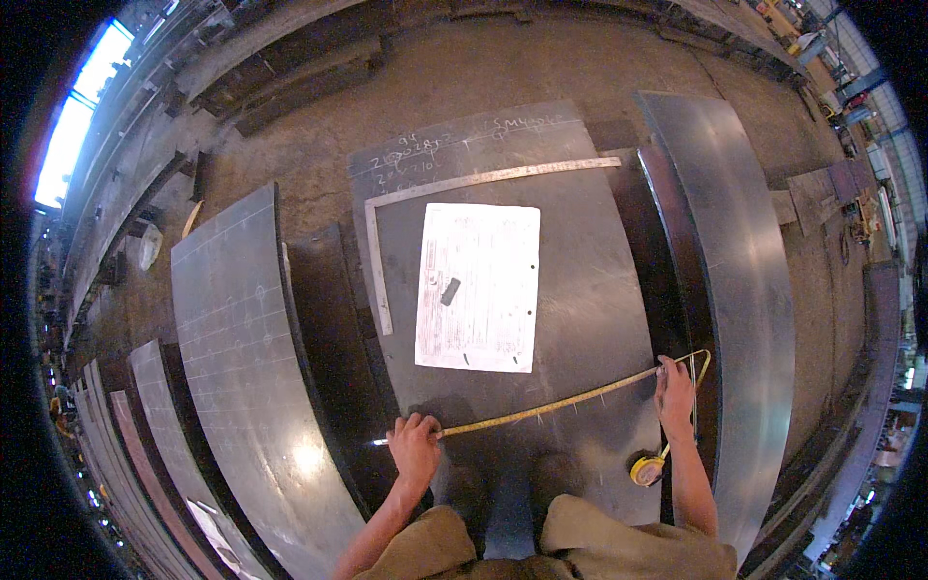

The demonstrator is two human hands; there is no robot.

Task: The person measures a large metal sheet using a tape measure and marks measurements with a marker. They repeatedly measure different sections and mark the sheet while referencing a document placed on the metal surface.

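Note:
A yellow measuring tape blade point(551, 405) stretches across the near part of a dark steel plate point(590, 290). At the plate's left edge my left hand point(416, 451) is closed on the blade near its end; a pale tip sticks out beyond the fingers. Near the right edge my right hand point(677, 398) pinches the blade. Past that hand the tape folds into a loop and runs back to its yellow case point(646, 470), which lies beside my right forearm. Short chalk ticks show along the blade.
A steel square point(493, 176) lies on the plate, framing a printed paper sheet point(483, 329) with a small dark block point(450, 291) on it. Chalk writing covers the far end. Other steel plates stand at left point(242, 338) and right point(744, 290), with dark gaps between.

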